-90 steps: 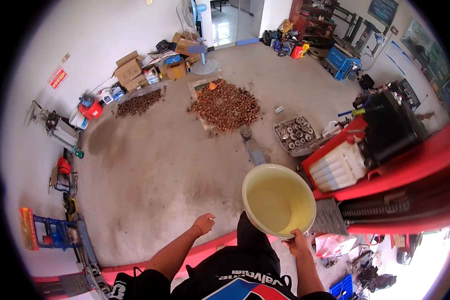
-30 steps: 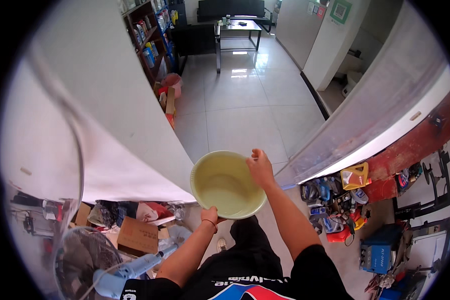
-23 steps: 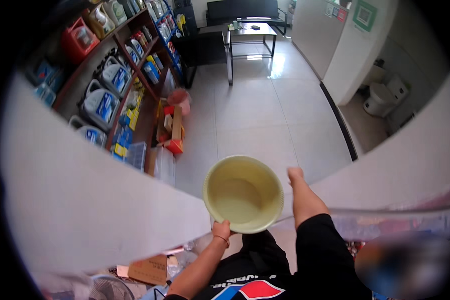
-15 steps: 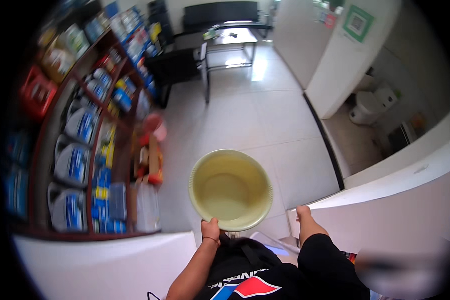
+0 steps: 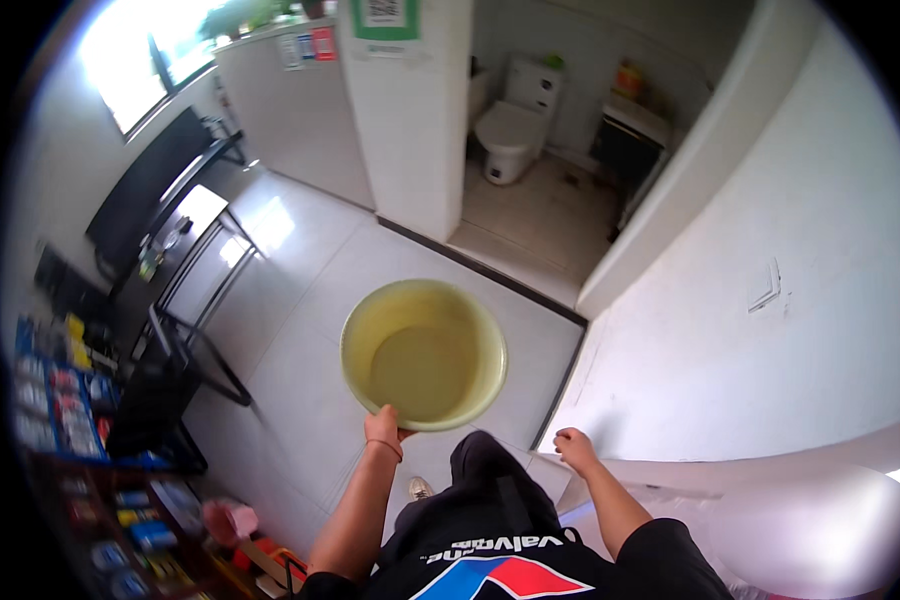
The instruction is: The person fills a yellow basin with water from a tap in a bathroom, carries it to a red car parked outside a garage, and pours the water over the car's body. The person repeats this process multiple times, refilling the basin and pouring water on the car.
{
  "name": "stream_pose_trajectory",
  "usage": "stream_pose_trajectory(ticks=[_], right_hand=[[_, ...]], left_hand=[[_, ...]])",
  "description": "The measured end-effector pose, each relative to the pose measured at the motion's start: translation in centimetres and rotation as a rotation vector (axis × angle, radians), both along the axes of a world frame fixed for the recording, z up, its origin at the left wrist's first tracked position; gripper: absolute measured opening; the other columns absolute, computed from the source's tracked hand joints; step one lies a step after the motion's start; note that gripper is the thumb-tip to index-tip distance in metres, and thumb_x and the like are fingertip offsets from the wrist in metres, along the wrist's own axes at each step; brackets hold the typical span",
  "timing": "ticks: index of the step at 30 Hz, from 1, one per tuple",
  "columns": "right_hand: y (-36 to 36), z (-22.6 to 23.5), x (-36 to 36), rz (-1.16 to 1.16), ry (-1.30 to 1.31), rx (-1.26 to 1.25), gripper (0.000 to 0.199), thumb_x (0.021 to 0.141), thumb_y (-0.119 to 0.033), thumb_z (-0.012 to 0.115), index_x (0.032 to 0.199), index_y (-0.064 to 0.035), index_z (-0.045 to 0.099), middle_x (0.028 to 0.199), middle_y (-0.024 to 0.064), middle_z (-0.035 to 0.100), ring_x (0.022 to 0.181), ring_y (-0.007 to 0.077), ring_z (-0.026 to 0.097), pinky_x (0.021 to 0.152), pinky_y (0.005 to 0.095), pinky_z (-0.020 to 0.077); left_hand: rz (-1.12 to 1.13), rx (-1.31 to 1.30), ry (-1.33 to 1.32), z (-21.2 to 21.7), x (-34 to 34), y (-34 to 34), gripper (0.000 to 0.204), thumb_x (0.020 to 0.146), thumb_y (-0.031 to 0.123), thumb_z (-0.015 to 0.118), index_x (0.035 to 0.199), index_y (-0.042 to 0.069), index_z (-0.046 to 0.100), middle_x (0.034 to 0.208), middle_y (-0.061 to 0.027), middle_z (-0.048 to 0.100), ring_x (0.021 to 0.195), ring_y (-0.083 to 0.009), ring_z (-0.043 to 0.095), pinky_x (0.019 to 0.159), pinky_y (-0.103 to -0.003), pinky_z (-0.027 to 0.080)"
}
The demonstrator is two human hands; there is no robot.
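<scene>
I see left hand [image 5: 382, 428] pinching near rim of yellow bowl [image 5: 423, 354]. Right hand [image 5: 573, 447] loose, half curled, empty. Bowl looks empty, light, stiff plastic; rim good spot to hold.

Yellow basin [image 5: 423, 353] in left hand [image 5: 382, 428], right hand [image 5: 574, 448] free beside white wall [image 5: 770, 330].

Yellow basin [image 5: 423, 353], upright, held above floor

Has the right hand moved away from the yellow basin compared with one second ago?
Yes. The right hand has left the yellow basin's rim and now hangs beside the white wall; only the left hand grips it.
</scene>
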State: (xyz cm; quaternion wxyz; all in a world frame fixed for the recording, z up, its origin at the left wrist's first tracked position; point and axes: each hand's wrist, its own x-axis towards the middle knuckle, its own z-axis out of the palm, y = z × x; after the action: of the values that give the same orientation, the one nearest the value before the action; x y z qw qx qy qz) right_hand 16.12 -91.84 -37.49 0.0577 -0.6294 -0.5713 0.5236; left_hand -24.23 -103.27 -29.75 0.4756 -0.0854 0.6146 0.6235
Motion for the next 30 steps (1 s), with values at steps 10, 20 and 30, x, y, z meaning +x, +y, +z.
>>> stream_pose_trajectory(ticks=[10, 20, 30], right_hand=[[3.1, -4.8, 1.1, -0.588, -0.153, -0.259, 0.023, 0.085, -0.015, 0.056, 0.100, 0.0007, 0.064, 0.077, 0.0095, 0.066, 0.063, 0.0189, 0.065, 0.052, 0.0306, 0.0518], [43.0, 4.4, -8.2, -0.539, 0.228, 0.157, 0.024, 0.092, -0.020, 0.057, 0.108, -0.0022, 0.060, 0.088, 0.0049, 0.064, 0.079, 0.0118, 0.063, 0.064, 0.0262, 0.0500], [70.4, 12.5, -1.4, -0.802, 0.381, 0.489, 0.030, 0.091, -0.016, 0.058, 0.117, -0.0021, 0.055, 0.092, 0.0049, 0.063, 0.081, 0.0132, 0.062, 0.065, 0.0281, 0.0506]], left_hand=[[-0.259, -0.051, -0.068, -0.1, -6.4, 29.4, 0.040, 0.086, 0.009, 0.046, 0.122, -0.007, 0.045, 0.117, -0.0220, 0.056, 0.099, -0.0392, 0.063, 0.074, -0.050, 0.061], [-0.349, -0.048, 0.073, 0.8, -4.0, 59.3, 0.042, 0.083, 0.015, 0.055, 0.119, -0.004, 0.046, 0.110, -0.0219, 0.059, 0.091, -0.0358, 0.066, 0.060, -0.047, 0.062], [-1.031, -0.243, -0.006, -3.1, 7.9, 84.1, 0.063, 0.089, 0.029, 0.059, 0.142, 0.017, 0.028, 0.138, -0.0159, 0.042, 0.110, -0.0332, 0.059, 0.072, -0.047, 0.061]])
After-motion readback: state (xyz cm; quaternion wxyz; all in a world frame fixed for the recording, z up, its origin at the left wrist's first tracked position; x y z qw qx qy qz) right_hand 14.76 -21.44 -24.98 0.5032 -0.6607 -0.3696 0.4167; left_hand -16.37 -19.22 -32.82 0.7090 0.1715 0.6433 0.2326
